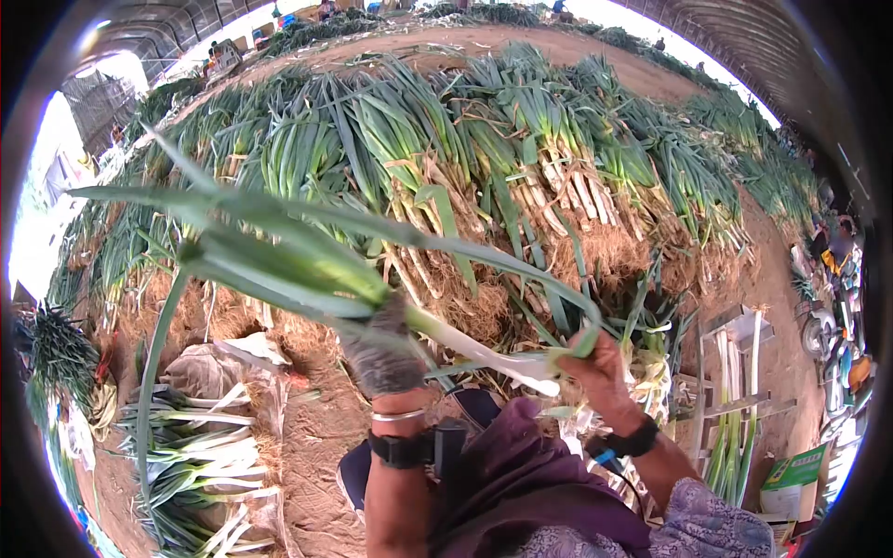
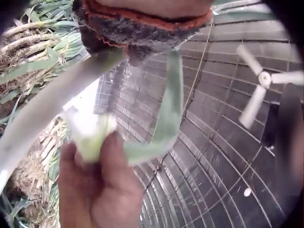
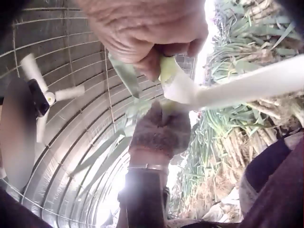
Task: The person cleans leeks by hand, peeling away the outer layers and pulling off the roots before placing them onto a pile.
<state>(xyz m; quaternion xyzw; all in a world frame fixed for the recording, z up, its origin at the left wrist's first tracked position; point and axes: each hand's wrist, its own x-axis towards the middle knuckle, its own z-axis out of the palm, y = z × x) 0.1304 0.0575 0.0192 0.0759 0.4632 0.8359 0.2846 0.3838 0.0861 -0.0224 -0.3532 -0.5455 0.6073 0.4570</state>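
Observation:
My left hand (image 1: 379,352), in a grey fabric glove, grips a leek (image 1: 474,353) around the upper part of its shaft. Its green leaves spread toward the upper left, and the white end points right, toward my lap. My bare right hand (image 1: 597,374) pinches a strip of leek leaf (image 1: 521,268) beside that white end. In the head view this strip arcs back over the shaft to the leafy top. Seen from the right wrist, a pale, torn-looking sheath piece (image 3: 178,85) hangs from the right fingers, overlapping the white shaft (image 3: 256,83).
Ahead lies a long heap of untrimmed leeks (image 1: 409,121) with roots toward me. White-stemmed leeks (image 1: 219,451) lie in a pile at lower left. A wooden rack (image 1: 735,409) holds a few leeks at right, near a green and white box (image 1: 793,479). Leaf scraps (image 1: 651,367) lie beyond my right hand.

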